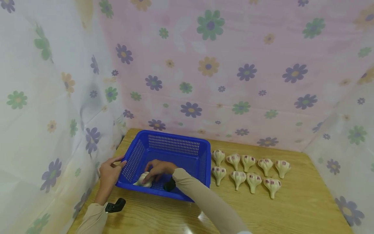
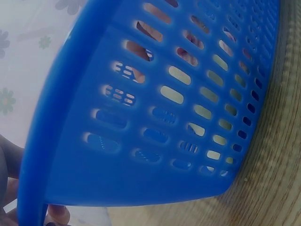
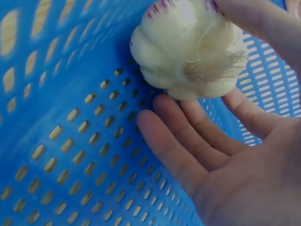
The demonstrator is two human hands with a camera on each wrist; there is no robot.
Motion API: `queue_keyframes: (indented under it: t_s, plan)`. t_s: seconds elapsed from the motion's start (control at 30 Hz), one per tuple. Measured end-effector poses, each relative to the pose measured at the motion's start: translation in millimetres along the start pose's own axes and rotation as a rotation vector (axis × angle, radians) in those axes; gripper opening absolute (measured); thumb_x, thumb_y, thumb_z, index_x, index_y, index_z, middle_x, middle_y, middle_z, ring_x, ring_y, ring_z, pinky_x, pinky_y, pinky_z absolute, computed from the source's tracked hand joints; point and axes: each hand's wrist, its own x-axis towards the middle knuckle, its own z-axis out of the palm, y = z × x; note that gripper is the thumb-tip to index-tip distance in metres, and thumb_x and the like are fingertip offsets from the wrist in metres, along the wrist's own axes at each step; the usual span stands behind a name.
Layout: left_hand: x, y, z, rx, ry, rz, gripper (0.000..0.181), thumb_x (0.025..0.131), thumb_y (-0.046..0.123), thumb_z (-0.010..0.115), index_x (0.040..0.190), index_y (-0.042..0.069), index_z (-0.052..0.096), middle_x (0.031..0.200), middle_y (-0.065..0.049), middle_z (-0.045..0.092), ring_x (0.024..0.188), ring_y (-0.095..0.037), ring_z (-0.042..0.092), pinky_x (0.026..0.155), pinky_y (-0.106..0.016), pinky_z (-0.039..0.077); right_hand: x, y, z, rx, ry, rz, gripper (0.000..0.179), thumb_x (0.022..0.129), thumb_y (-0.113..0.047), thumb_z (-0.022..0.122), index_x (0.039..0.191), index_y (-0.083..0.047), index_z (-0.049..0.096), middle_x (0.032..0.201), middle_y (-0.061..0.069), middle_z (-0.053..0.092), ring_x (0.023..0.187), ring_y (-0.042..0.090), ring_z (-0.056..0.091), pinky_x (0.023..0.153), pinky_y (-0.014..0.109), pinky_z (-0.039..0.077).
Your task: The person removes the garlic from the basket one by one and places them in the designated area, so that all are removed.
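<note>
A blue plastic basket (image 1: 175,136) with slotted walls stands on the left part of the table. At its left rim my left hand (image 1: 110,170) grips the edge, thumb on one side and fingers on the other. The left wrist view is mostly filled by the basket's outer wall (image 2: 94,179). Inside the basket, near its front left corner, my right hand (image 1: 160,169) holds a white garlic bulb (image 1: 143,179). Up close, the bulb (image 3: 188,52) shows purple streaks and dry roots, with thumb and fingers around it over the slotted floor.
To the basket's right, several garlic bulbs (image 1: 238,177) lie in two rows on the wooden table (image 1: 306,195), stems toward the front. Flowered cloth (image 1: 222,97) closes off the back and both sides. A black wrist mount (image 1: 115,205) sticks out from the left sleeve.
</note>
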Motion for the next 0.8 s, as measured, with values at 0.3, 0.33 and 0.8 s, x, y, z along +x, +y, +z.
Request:
queue_keyframes:
  t_s: [0.3, 0.33, 0.8]
  plan:
    - [2.2, -1.2, 1.8, 0.015, 0.028, 0.034, 0.028, 0.083, 0.013, 0.073, 0.109, 0.003, 0.072, 0.103, -0.017, 0.069, 0.058, -0.011, 0.053, 0.049, -0.024, 0.042, -1.5, 4, -1, -0.010, -0.043, -0.038, 0.039, 0.074, -0.012, 0.079, 0.105, -0.013, 0.056, 0.095, 0.002, 0.058, 0.079, 0.015, 0.059, 0.066, 0.034, 0.053]
    - [2.2, -0.8, 1.8, 0.017, 0.029, 0.034, 0.028, 0.082, 0.013, 0.073, 0.108, 0.003, 0.072, 0.103, -0.016, 0.069, 0.059, -0.010, 0.053, 0.049, -0.024, 0.042, -1.8, 4, -1, -0.017, -0.046, -0.044, 0.039, 0.073, -0.012, 0.079, 0.105, -0.013, 0.056, 0.094, 0.002, 0.059, 0.078, 0.015, 0.059, 0.066, 0.034, 0.053]
    - [0.3, 4.5, 3.1, 0.032, 0.030, 0.036, 0.025, 0.083, 0.012, 0.073, 0.106, 0.003, 0.073, 0.103, -0.018, 0.069, 0.056, -0.011, 0.054, 0.047, -0.026, 0.042, -20.7, 2, -11, 0.050, -0.014, -0.072, 0.041, 0.074, -0.005, 0.077, 0.106, -0.008, 0.052, 0.092, 0.006, 0.059, 0.078, 0.016, 0.059, 0.067, 0.036, 0.053]
